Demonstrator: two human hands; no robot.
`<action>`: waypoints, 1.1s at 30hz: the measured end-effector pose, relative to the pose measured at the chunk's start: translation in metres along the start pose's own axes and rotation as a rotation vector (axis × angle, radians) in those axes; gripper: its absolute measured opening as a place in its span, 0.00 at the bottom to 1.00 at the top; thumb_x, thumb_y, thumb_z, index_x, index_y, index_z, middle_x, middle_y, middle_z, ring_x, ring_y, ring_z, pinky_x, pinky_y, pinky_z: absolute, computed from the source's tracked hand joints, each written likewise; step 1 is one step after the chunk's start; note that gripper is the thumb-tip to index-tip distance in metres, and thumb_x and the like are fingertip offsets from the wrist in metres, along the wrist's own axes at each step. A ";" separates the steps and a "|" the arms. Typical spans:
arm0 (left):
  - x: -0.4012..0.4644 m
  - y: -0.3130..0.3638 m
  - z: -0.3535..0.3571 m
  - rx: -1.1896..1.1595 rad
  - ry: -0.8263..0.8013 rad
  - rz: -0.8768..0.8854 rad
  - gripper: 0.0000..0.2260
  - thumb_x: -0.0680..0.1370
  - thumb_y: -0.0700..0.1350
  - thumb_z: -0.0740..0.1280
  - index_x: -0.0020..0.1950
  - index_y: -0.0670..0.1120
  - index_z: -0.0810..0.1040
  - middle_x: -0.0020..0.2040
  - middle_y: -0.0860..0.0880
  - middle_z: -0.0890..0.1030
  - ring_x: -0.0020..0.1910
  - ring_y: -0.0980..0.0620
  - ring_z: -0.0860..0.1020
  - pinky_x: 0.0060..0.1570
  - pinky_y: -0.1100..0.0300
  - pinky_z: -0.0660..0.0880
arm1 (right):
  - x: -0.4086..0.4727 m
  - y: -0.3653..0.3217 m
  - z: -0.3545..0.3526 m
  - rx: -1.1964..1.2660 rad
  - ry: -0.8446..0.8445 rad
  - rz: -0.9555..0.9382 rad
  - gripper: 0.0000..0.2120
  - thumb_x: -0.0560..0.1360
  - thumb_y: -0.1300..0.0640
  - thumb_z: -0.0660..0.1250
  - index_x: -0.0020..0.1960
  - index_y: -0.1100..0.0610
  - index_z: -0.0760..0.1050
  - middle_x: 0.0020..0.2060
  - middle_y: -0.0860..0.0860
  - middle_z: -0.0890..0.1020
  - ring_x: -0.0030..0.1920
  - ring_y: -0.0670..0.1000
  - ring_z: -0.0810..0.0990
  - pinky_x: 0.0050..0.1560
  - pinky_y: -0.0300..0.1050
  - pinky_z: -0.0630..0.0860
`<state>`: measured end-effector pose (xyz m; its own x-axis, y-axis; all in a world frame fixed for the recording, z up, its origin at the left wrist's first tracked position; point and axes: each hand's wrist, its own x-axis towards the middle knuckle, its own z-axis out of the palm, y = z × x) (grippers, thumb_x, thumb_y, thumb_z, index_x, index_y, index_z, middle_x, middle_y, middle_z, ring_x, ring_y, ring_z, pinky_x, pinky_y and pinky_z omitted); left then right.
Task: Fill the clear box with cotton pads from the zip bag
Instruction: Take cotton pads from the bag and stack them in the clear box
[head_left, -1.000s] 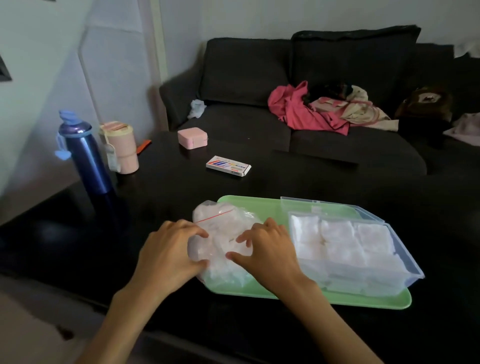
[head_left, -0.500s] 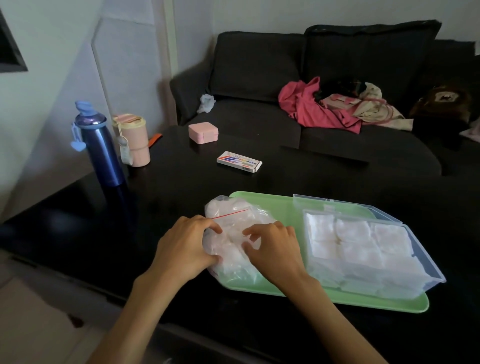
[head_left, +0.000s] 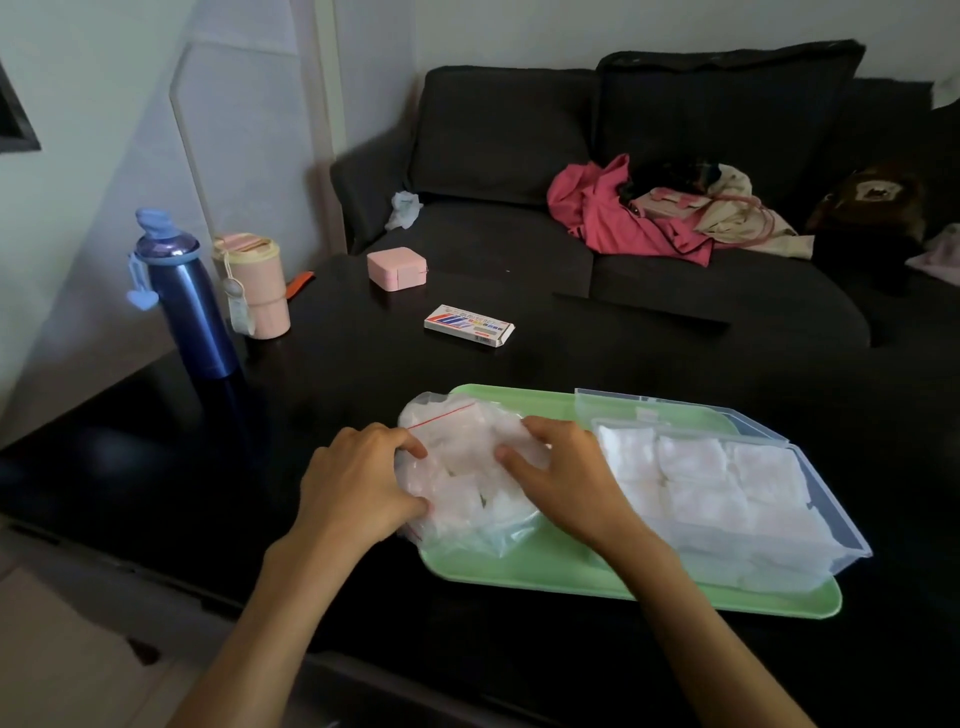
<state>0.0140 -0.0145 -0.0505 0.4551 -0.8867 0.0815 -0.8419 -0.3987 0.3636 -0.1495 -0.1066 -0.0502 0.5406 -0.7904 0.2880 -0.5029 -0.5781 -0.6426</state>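
A clear zip bag (head_left: 467, 467) with a red seal line and white cotton pads inside lies on the left part of a green tray (head_left: 519, 566). My left hand (head_left: 358, 483) grips its left side, thumb and fingers pinching the plastic. My right hand (head_left: 566, 478) holds the bag's right side with fingers curled on top. To the right on the tray stands the clear box (head_left: 810, 514), lid folded open behind it, packed with rows of white cotton pads (head_left: 701, 478).
On the dark table stand a blue bottle (head_left: 187, 306) and a pink cup (head_left: 254, 286) at the far left. A pink case (head_left: 397, 268) and a small printed carton (head_left: 467, 325) lie further back. A dark sofa with clothes (head_left: 623, 213) is behind.
Both hands stay on the zip bag and have shifted their fingers slightly on it. The camera view has drifted, so everything sits more to the right.
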 end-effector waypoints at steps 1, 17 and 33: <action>0.002 0.001 -0.001 -0.002 -0.008 -0.010 0.22 0.65 0.53 0.75 0.57 0.59 0.75 0.56 0.56 0.76 0.58 0.53 0.72 0.50 0.57 0.66 | 0.000 0.002 -0.007 0.076 -0.013 0.050 0.07 0.75 0.55 0.67 0.46 0.59 0.80 0.39 0.53 0.81 0.40 0.53 0.77 0.38 0.42 0.68; 0.008 0.052 -0.028 -0.945 -0.215 0.068 0.12 0.69 0.67 0.63 0.39 0.64 0.82 0.40 0.63 0.83 0.42 0.67 0.80 0.38 0.72 0.74 | 0.001 0.013 -0.062 1.033 -0.275 0.368 0.10 0.74 0.59 0.67 0.54 0.59 0.80 0.47 0.53 0.84 0.47 0.49 0.83 0.46 0.40 0.80; 0.017 0.131 0.023 -1.205 -0.176 0.074 0.05 0.76 0.44 0.68 0.42 0.51 0.82 0.34 0.57 0.84 0.37 0.62 0.82 0.36 0.68 0.78 | -0.043 0.094 -0.165 0.122 0.148 0.369 0.07 0.76 0.61 0.65 0.49 0.50 0.78 0.41 0.48 0.83 0.42 0.47 0.82 0.39 0.37 0.75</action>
<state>-0.0951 -0.0873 -0.0224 0.2930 -0.9551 0.0453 -0.0132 0.0433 0.9990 -0.3313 -0.1603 -0.0063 0.2322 -0.9657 0.1158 -0.5560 -0.2295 -0.7989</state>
